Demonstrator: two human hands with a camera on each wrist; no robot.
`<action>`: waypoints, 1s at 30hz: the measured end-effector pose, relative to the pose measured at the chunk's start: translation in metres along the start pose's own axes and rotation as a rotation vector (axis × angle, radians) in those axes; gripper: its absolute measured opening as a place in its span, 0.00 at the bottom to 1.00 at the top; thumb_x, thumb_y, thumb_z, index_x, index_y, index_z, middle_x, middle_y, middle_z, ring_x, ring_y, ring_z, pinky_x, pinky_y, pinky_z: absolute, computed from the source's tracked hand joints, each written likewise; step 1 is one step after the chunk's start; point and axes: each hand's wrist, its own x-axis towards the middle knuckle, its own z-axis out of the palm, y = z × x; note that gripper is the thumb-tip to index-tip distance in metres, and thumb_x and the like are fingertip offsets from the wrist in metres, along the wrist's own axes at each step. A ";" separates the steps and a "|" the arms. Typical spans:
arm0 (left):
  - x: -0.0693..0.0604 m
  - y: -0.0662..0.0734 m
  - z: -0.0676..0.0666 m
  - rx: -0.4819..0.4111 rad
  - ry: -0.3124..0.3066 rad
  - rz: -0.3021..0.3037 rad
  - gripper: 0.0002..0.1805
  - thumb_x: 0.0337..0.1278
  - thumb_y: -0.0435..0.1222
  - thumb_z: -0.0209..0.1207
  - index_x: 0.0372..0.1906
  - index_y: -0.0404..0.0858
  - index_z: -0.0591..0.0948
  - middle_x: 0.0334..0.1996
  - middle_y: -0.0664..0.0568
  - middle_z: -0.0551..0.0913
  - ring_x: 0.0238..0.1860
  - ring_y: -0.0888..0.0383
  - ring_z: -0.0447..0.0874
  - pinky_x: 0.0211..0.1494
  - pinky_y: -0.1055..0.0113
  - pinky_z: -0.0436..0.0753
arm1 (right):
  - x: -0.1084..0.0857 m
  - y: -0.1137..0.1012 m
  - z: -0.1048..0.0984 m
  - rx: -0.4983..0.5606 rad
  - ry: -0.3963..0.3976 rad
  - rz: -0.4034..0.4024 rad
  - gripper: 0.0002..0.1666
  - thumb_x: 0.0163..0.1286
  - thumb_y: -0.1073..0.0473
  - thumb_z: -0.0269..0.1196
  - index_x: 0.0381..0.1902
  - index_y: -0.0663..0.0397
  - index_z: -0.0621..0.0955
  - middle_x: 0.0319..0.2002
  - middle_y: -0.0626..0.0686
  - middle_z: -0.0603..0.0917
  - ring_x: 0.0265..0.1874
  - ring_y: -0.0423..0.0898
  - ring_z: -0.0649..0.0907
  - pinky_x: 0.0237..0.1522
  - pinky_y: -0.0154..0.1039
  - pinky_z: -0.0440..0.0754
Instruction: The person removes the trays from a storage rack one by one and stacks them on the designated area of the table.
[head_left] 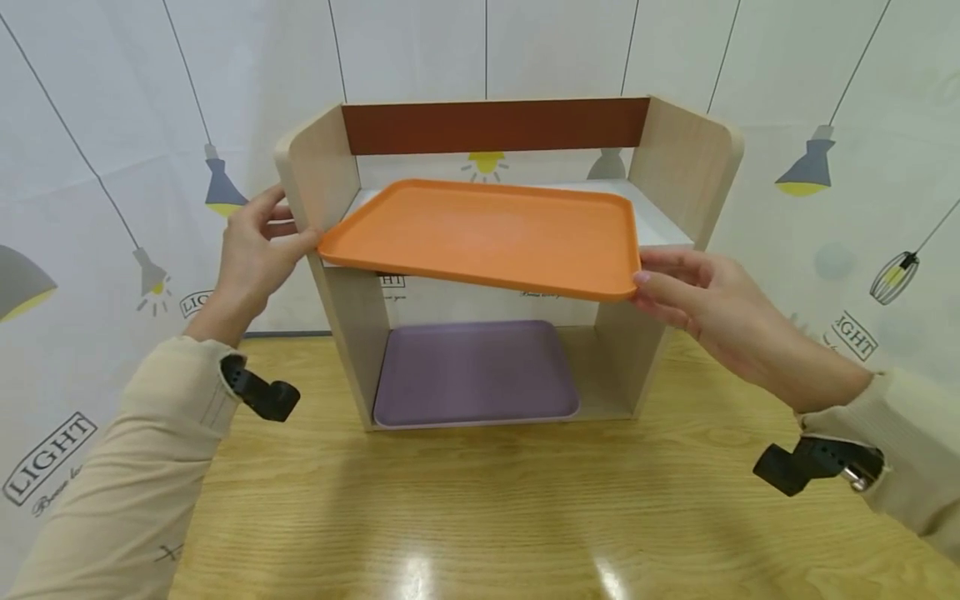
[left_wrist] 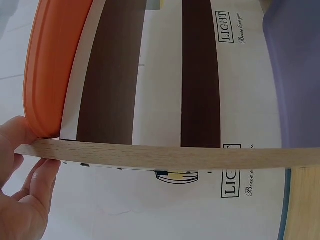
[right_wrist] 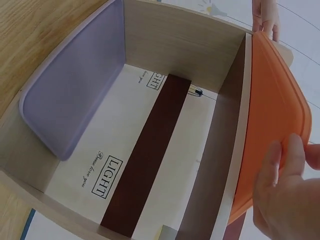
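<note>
An orange tray point(head_left: 487, 237) lies slightly askew at the upper level of a small wooden shelf unit point(head_left: 686, 171), its front edge jutting past the white shelf board point(head_left: 660, 223). My right hand point(head_left: 712, 308) pinches the tray's front right corner, thumb at the rim and fingers beneath. At the other side, my left hand point(head_left: 258, 250) grips the front edge of the left side panel point(left_wrist: 150, 152). Its fingers point(left_wrist: 42, 185) are on the outer face, while the thumb touches the tray's left corner. A purple tray point(head_left: 476, 375) lies on the bottom level, toward the left.
The unit stands on a wood-grain table point(head_left: 480, 508), close to a white backdrop point(head_left: 420, 50) printed with lamps and lettering. A reddish-brown board point(head_left: 495, 127) crosses the unit's top back. Bare bottom board point(head_left: 607, 400) shows right of the purple tray.
</note>
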 end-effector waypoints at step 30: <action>0.000 -0.001 -0.001 0.006 -0.011 0.011 0.33 0.53 0.39 0.56 0.65 0.49 0.61 0.53 0.42 0.70 0.51 0.48 0.71 0.51 0.51 0.71 | 0.057 -0.017 -0.016 -0.498 0.107 0.060 0.33 0.62 0.57 0.57 0.58 0.72 0.61 0.35 0.44 0.76 0.30 0.33 0.80 0.37 0.31 0.78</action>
